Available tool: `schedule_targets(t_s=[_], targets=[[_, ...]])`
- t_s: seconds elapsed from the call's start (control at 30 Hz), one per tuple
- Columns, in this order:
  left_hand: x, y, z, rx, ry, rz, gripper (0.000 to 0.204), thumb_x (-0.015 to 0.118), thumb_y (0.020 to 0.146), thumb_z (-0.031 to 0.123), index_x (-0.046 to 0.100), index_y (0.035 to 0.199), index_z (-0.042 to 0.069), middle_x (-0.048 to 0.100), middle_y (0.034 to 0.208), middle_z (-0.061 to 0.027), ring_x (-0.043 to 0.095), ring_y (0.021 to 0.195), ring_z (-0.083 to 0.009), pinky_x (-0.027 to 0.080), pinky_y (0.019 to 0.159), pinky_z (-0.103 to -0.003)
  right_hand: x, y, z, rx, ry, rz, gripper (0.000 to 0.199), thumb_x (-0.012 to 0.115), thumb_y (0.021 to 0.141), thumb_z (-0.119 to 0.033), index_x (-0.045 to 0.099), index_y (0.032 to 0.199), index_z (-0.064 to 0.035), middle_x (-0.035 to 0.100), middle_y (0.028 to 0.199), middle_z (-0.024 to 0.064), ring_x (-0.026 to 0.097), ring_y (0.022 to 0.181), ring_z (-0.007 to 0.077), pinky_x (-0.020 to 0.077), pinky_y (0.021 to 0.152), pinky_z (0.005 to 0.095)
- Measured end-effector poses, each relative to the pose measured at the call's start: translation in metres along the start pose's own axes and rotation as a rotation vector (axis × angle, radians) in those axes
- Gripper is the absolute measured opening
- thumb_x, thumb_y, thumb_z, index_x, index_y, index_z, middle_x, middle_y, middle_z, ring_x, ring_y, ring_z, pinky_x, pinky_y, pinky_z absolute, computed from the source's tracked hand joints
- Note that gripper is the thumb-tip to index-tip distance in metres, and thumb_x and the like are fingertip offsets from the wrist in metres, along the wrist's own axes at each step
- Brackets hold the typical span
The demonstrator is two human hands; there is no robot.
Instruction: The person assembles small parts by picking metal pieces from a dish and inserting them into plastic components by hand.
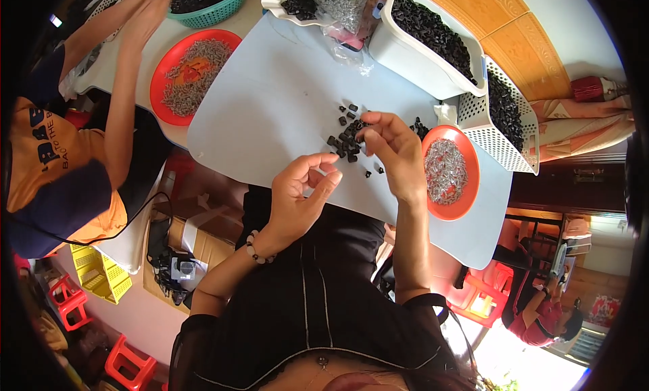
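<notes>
A loose pile of small black plastic pieces (346,146) lies on the pale blue table, between my two hands. My left hand (301,198), with a beaded bracelet at the wrist, hovers at the pile's near left side. Its fingers are curled, and a gap shows between thumb and forefinger with nothing plain in it. Over the right side of the pile, my right hand (395,154) has thumb and forefinger brought together around a small black piece, partly hidden by the fingers. Just right of this hand, an orange-red plate (474,181) holds many small clear pieces.
A white tub (405,56) and a white perforated basket (532,147), both full of black pieces, stand at the back right. Clear plastic bags (341,9) lie at the far edge. At left a co-worker's arms (122,113) reach past a red plate (159,93) of small pieces.
</notes>
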State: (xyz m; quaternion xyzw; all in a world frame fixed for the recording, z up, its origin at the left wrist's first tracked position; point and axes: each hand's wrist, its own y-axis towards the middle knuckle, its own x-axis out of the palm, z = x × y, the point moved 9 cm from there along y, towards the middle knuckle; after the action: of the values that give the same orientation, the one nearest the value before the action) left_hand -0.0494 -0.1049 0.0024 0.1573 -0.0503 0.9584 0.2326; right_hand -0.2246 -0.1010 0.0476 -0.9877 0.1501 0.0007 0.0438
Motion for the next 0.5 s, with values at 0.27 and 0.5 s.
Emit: schedule_targets(t_s=[0.27, 0.5], targets=[[0.022, -0.004, 0.060, 0.479, 0.308, -0.033, 0.026, 0.078, 0.085, 0.004, 0.073, 0.111, 0.001, 0.067, 0.103, -0.0115, 0.065, 0.075, -0.0114, 0.053, 0.069, -0.024, 0.031, -0.051, 0.025, 0.201, 0.440, -0.141, 0.034, 0.067, 0.098, -0.020, 0.057, 0.124, -0.0007, 0.069, 0.097, 0.0039, 0.059, 0.085, 0.0072, 0.0460, 0.073, 0.0235], [0.004, -0.009, 0.024, 0.248, 0.173, 0.043, 0.022, 0.069, 0.092, 0.002, 0.068, 0.114, -0.002, 0.073, 0.096, -0.0116, 0.068, 0.082, -0.0121, 0.057, 0.074, -0.026, 0.009, -0.055, 0.021, 0.094, -0.080, -0.053, 0.023, 0.069, 0.094, -0.013, 0.065, 0.113, -0.0006, 0.072, 0.092, 0.0050, 0.064, 0.080, 0.0091, 0.0497, 0.071, 0.0250]])
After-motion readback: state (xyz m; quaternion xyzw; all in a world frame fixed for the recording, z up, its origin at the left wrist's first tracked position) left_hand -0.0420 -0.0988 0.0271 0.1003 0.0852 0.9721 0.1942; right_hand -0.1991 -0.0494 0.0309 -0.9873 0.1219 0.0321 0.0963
